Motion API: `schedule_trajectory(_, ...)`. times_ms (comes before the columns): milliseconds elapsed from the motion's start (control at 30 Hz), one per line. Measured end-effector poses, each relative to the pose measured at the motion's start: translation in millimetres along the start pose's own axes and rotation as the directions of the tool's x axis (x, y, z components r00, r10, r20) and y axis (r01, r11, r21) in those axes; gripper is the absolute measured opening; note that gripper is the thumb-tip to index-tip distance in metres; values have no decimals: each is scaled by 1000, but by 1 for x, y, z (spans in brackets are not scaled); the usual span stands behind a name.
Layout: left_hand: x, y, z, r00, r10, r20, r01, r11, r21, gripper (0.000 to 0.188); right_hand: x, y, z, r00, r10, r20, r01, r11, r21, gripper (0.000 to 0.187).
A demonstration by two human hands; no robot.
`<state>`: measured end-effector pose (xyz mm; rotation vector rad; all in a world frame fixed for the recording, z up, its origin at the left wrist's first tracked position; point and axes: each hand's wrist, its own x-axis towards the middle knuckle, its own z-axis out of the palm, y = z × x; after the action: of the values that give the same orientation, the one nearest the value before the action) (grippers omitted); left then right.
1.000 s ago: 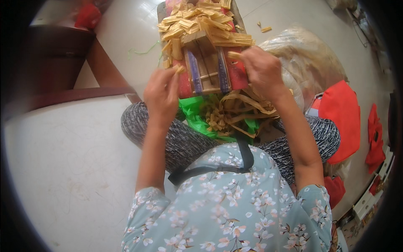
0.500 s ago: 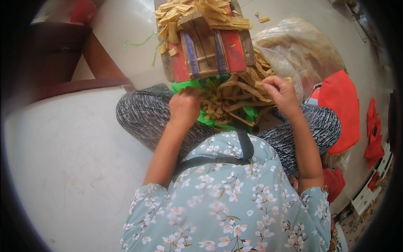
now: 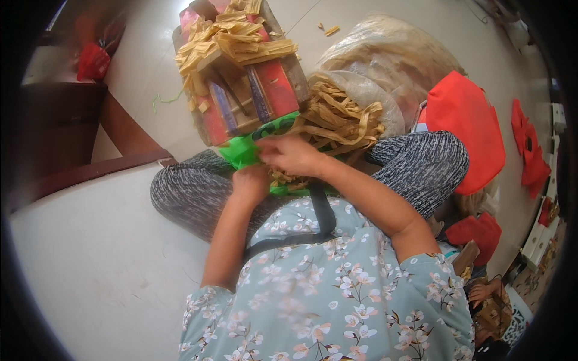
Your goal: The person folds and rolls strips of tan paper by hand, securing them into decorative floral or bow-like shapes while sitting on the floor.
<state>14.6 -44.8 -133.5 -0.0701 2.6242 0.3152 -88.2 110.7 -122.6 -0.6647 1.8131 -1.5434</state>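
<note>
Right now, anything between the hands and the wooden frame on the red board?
Yes: the green plastic bag, bunched at the near edge of the red board, lies between the left hand and right hand and the wooden frame. No other obstacle shows.

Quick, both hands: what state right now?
Left hand: by the green plastic, fingers mostly hidden; open or closed cannot be told.
Right hand: fingers bent, just above the left in view; whether it holds anything cannot be told.
</note>
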Motion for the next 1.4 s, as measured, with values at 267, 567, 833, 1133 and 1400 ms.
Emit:
schedule_trajectory(267,5,5,-7,999,55,0,-54,998,-22,25,-74,105,-101,985,-101,-136,-97,324,-941,12)
schedule_trajectory(567,-3,11,-29,983,-21,-180,-24,969,-246,21,-52,99,-99,987,4,-160,-142,478,-867,18)
schedule_trajectory(833,-31,49,-86,891,-27,-454,-388,475,-790,15,-95,-115,-113,974,225,5,-224,971,78,22)
schedule_trajectory(1133,-43,109,-112,796,348,-496,-577,189,-794,24,-80,-182,-64,896,370,-245,121,328,937,31)
schedule_trajectory(1400,-63,68,-119,963,267,-17,-91,269,-959,12,-105,-129,-202,686,-29,-727,554,670,495,25)
